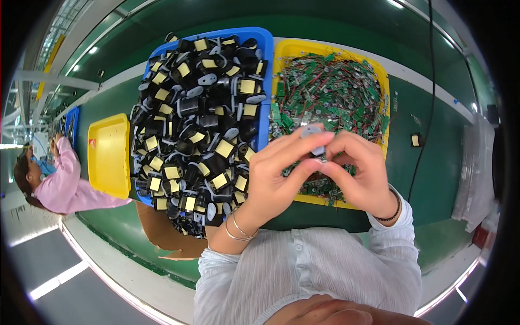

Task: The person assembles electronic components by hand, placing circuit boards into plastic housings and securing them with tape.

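Between my fingertips is a small part with a grey oval end (311,131), held above the near half of a yellow tray (383,81). My left hand (273,176) closes on it from the left, index finger along the grey end and thumb beneath. From the right, my right hand (362,170) pinches at its lower end, thumb tips nearly touching. The fingers hide most of the part's body. Small green circuit boards with red and black wires (330,86) fill the tray under my hands.
Left of the yellow tray, a blue tray (265,59) is heaped with black parts with grey oval ends and pale yellow pads (189,105). Farther left lies another yellow tray (108,157), near a co-worker in pink (67,173). A cardboard box (160,230) sits below; a black cable (431,81) hangs at right.
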### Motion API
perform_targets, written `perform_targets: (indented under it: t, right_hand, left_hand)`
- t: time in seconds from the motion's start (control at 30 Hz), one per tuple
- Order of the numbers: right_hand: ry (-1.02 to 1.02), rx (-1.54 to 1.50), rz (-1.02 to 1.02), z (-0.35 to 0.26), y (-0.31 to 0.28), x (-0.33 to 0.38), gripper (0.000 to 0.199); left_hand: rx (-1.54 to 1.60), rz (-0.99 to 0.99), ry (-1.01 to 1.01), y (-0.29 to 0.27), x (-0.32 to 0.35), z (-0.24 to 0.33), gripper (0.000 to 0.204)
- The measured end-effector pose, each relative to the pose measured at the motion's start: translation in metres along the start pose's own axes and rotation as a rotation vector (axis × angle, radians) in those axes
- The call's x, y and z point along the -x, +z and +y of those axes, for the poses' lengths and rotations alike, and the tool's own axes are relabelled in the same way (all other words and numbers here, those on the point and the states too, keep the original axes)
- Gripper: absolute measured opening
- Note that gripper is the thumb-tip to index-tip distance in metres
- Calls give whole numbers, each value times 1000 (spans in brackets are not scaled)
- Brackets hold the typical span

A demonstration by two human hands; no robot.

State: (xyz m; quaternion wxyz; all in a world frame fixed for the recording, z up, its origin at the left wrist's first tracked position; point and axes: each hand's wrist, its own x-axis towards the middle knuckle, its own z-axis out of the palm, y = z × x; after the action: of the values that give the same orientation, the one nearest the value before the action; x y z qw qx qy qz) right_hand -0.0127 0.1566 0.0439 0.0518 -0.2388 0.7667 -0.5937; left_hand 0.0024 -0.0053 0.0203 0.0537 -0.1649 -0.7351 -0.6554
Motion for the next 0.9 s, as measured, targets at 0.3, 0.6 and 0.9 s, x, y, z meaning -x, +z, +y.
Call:
perform_targets:
  t: [0.3, 0.6, 0.9]
  right_hand:
    - [-262, 792, 17, 54, -58, -93, 12]
    - [114, 1213, 36, 195, -116, -213, 14]
    - [-59, 952, 83, 138, -121, -189, 21]
  left_hand:
    - [-682, -81, 15, -49, -6, 15, 54]
    - [-1426, -7, 175, -126, -92, -45, 23]
    - [-1699, -119, 147, -124, -121, -77, 47]
